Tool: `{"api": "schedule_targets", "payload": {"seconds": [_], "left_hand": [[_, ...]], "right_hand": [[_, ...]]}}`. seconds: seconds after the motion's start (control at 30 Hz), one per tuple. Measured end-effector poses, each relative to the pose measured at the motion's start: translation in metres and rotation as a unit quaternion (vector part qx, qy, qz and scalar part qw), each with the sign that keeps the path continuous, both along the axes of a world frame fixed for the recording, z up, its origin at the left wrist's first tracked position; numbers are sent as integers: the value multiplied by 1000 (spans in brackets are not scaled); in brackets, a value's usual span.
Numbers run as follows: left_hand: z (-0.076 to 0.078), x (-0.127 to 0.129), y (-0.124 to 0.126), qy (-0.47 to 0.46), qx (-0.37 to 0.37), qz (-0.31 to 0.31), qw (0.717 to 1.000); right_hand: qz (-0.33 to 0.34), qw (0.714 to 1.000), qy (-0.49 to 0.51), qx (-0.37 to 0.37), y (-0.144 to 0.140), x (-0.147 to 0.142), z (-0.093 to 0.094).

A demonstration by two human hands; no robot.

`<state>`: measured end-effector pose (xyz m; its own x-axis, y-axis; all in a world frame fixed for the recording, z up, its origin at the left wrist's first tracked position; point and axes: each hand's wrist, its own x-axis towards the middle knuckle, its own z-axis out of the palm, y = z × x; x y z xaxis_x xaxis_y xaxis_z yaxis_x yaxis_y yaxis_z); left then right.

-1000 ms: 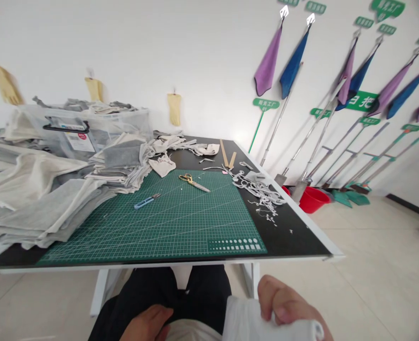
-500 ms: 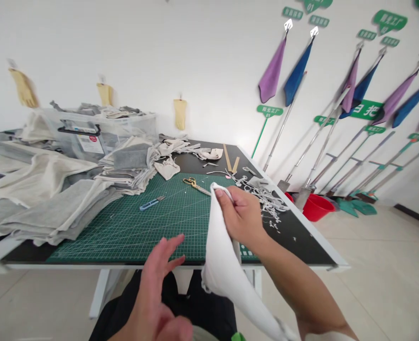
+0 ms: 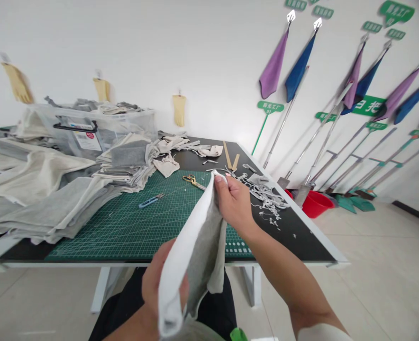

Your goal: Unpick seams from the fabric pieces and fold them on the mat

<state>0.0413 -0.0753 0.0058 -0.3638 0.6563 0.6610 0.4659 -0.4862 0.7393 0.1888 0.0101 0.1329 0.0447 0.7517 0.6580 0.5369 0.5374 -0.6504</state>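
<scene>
A white-and-grey piece of cloth (image 3: 205, 251) hangs between my two hands over the table's front edge, its white top edge drawn out in a line. My right hand (image 3: 234, 199) pinches the far end of that edge between thumb and fingers. Nearer to me, my left hand (image 3: 159, 279) is closed round the near part of the cloth, its fingers partly hidden by the fabric. Just beyond the right hand, gold-handled scissors (image 3: 192, 180) lie on the green cutting mat (image 3: 124, 232). Blue thread snips (image 3: 150, 201) rest further left on the mat.
Stacks of grey and white cloth (image 3: 53, 208) cover the table's left side, before a clear plastic box (image 3: 124, 125) full of fabric. Scraps and trimmings (image 3: 266, 194) lie at the right, near wooden strips (image 3: 227, 155). A red bucket (image 3: 316, 203) stands on the floor beyond.
My left hand was open and apart from the cloth; now it grips the near part. The cloth has turned, showing its grey side, and is stretched between both hands.
</scene>
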Motion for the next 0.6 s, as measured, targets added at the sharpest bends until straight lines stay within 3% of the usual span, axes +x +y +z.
{"api": "schedule_targets", "payload": {"seconds": [0.07, 0.2, 0.27, 0.37, 0.5, 0.6], "left_hand": [[9, -12, 4, -74, -30, 16, 997], [22, -30, 12, -196, -110, -33, 974], [25, -34, 10, -173, -114, -41, 977], [28, -34, -2, -64, -155, -50, 985], [33, -27, -24, -17, -197, -81, 977], [30, -23, -34, -13, -214, -141, 966]], "right_hand": [[-18, 999, 33, -19, -3, 10, -11], [-49, 992, 85, -81, -17, 27, -47], [-53, 989, 81, -111, -29, 31, -68], [-56, 986, 70, -144, -49, 33, -99], [-95, 988, 99, -77, -78, 28, -127], [-78, 996, 27, 17, -102, 22, -127]]}}
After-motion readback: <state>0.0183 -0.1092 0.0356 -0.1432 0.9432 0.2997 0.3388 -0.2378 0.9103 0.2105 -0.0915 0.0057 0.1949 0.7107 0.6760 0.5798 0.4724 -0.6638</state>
